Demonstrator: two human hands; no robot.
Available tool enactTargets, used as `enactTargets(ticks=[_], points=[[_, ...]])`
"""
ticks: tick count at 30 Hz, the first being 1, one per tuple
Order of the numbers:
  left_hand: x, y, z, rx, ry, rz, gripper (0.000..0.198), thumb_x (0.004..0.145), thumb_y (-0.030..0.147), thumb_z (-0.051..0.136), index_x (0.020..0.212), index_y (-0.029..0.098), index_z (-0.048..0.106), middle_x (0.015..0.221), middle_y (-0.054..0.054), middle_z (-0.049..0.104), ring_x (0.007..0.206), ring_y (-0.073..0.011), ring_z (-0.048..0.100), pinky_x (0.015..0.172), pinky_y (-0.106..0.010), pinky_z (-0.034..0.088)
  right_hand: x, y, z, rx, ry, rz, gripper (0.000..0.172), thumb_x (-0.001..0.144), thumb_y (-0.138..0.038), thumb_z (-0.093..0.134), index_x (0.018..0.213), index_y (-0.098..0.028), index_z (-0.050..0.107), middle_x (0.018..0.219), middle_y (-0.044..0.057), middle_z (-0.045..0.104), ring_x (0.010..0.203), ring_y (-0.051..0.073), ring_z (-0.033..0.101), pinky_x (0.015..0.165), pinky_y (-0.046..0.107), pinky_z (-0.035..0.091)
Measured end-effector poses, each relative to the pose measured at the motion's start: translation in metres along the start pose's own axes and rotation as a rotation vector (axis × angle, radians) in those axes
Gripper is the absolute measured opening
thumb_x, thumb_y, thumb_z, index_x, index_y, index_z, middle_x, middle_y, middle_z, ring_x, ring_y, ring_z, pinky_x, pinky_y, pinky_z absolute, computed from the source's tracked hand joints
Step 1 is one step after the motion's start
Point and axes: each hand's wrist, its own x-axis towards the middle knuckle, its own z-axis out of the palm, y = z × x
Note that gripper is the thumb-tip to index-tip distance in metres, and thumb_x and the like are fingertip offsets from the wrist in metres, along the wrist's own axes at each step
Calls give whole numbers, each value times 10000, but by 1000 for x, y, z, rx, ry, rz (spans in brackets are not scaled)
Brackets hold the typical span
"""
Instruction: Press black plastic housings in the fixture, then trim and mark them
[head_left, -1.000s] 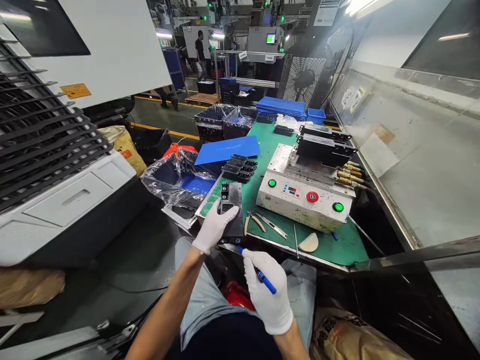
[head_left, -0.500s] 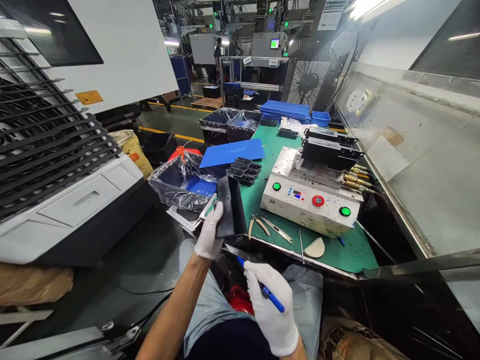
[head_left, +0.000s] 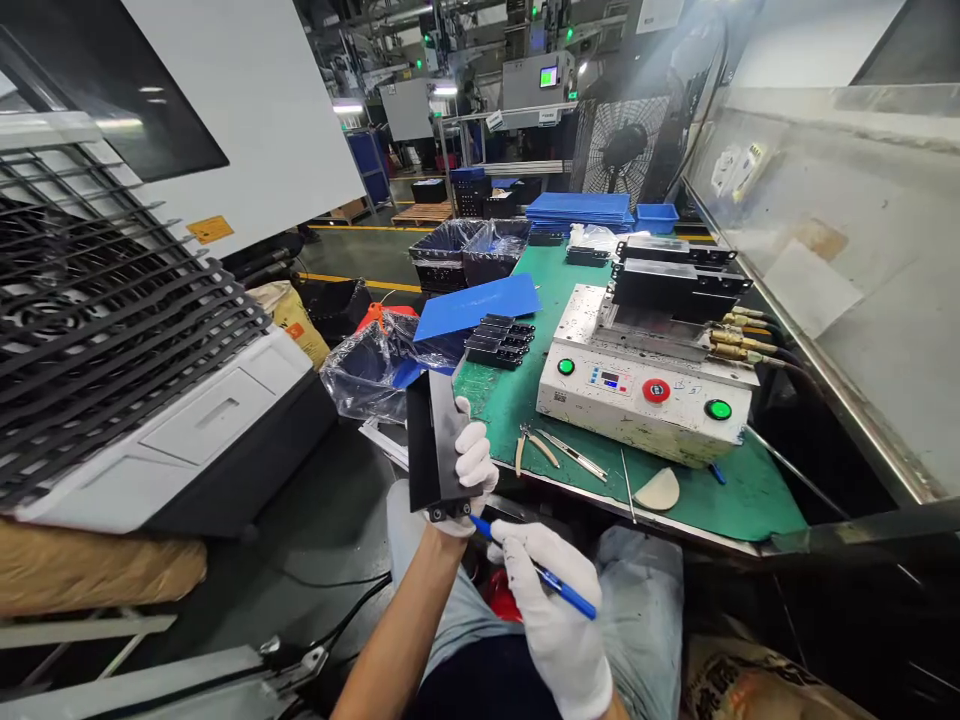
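My left hand (head_left: 474, 462), in a white glove, is wrapped round a black rectangular part (head_left: 450, 425), held tilted over my lap. Two small round holes show at the part's lower end. My right hand (head_left: 551, 590), also gloved, is closed on a blue knife-like tool (head_left: 568, 592). The tool's blue front end is close beside the part's lower right corner; whether they touch I cannot tell. Several similar black parts (head_left: 499, 342) lie on the green table (head_left: 555, 262).
A white machine (head_left: 637, 415) with green and red buttons carries black parts. Pliers (head_left: 531, 450), a cutter (head_left: 574, 455), a thin rod (head_left: 628, 487) and a beige half-disc (head_left: 658, 490) lie near the front edge. A plastic-lined bin (head_left: 360, 375) stands left.
My left hand has turned the black part over, so its lower end with the holes shows. My right hand has brought the blue tool up beside that end. The view has shifted slightly.
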Motion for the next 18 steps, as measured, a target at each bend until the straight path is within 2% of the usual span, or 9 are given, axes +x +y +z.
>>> enactTargets(ticks=[3, 8, 11, 14, 16, 18], points=[[-1, -1, -1, -8, 5, -1, 119, 1030, 292, 548, 1094, 219, 616, 792, 27, 407, 528, -18, 333, 453, -54, 312, -2, -6, 0, -10, 4, -15, 203, 981, -148, 628, 1039, -221, 808, 874, 49, 802, 787, 181, 775, 772, 266, 636], [-4, -2, -3, 100, 81, -3, 135, 1020, 335, 573, 1090, 230, 622, 783, 18, 413, 532, -38, 325, 458, -85, 333, 5, -17, 10, 23, -18, -84, 228, 966, -120, 630, 1089, -229, 787, 966, 60, 812, 855, 194, 783, 810, 291, 639], [-6, -2, -3, 52, 95, 6, 126, 1022, 328, 578, 1078, 223, 620, 787, 16, 431, 525, -29, 345, 452, -84, 342, 3, -19, 12, -6, -68, -134, 237, 957, -114, 628, 1100, -223, 782, 956, 69, 809, 855, 208, 781, 773, 307, 638], [-9, -2, -1, -40, 88, -7, 123, 1042, 308, 546, 1086, 218, 617, 808, 9, 465, 544, -12, 411, 478, -63, 370, -2, -20, 3, -35, -88, -128, 239, 949, -116, 628, 1095, -219, 786, 911, 67, 806, 798, 207, 776, 709, 299, 631], [-14, -2, -2, -54, 89, -96, 156, 1048, 330, 535, 1117, 219, 620, 774, 18, 460, 515, -10, 413, 450, -59, 356, 2, -18, -6, -35, -61, -88, 205, 948, -136, 649, 1064, -223, 793, 892, 60, 805, 769, 201, 773, 699, 292, 631], [-23, -2, -10, 34, 96, -223, 240, 1047, 394, 518, 1170, 219, 626, 679, 46, 411, 407, -21, 306, 344, -92, 267, 16, -15, -18, -32, 21, -30, 147, 966, -183, 661, 1000, -225, 797, 836, 45, 794, 729, 190, 762, 677, 281, 625]])
